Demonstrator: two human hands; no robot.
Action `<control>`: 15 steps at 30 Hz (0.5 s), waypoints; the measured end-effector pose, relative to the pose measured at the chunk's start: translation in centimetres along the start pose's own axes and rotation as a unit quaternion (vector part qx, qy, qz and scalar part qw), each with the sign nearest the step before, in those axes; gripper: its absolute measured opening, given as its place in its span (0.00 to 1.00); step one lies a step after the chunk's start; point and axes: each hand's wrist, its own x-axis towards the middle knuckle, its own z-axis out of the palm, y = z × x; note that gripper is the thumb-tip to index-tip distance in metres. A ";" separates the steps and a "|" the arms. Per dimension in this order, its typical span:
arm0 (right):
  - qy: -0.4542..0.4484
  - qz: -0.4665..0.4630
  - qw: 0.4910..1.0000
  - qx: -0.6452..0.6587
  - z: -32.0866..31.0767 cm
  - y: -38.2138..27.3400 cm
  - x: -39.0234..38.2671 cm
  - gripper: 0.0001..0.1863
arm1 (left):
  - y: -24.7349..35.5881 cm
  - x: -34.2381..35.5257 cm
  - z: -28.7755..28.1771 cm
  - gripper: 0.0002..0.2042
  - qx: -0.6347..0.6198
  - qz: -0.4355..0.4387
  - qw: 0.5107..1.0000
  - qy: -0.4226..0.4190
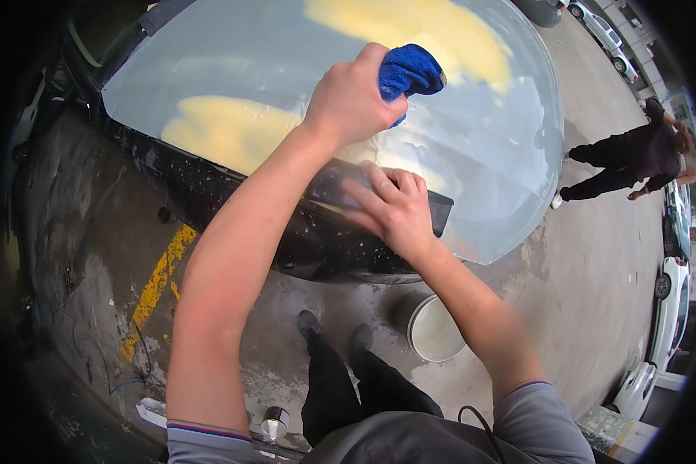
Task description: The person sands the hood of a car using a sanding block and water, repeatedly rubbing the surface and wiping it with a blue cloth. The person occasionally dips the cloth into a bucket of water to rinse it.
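Observation:
A car hood (479, 147) lies before me, grey-primed with smoothed yellow filler patches (228, 131) and a wet sheen. My left hand (353, 97) is closed round a bunched blue cloth (410, 71), held over the middle of the hood. Closer to me, my right hand (394, 205) presses bent fingers onto a dark, flat sheet that looks like sandpaper (439, 210), along the hood's near edge. Motion smears part of that sheet and some of the right fingertips. Below it runs the black, water-spotted car body (317, 251).
A white bucket (435, 331) stands on the concrete floor by my feet. A small can (275, 421) is at lower left, near a yellow floor line (158, 286). At right, another person (630, 155) in dark clothes is on the floor, with parked white cars (670, 305) beyond.

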 end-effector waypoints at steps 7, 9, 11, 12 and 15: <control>-0.003 -0.037 0.999 -0.016 2.2 5.4 5.2 0.29 | 3.9 1.7 2.4 0.25 0.015 0.037 0.997 -0.072; -0.006 -0.005 1.000 0.001 2.0 2.9 3.7 0.29 | 2.2 0.6 1.4 0.25 0.043 0.029 0.997 -0.050; -0.011 0.000 1.000 0.005 -1.1 0.0 -2.1 0.31 | 0.1 -0.2 -1.5 0.27 0.050 0.022 0.998 -0.019; -0.028 0.001 1.000 0.003 -1.6 0.6 -5.2 0.35 | -1.2 -0.7 -2.7 0.28 0.033 0.012 0.999 0.005; -0.025 -0.012 1.000 0.002 -1.9 1.8 -0.2 0.33 | -9.7 -1.8 -7.5 0.28 0.083 -0.016 0.987 0.136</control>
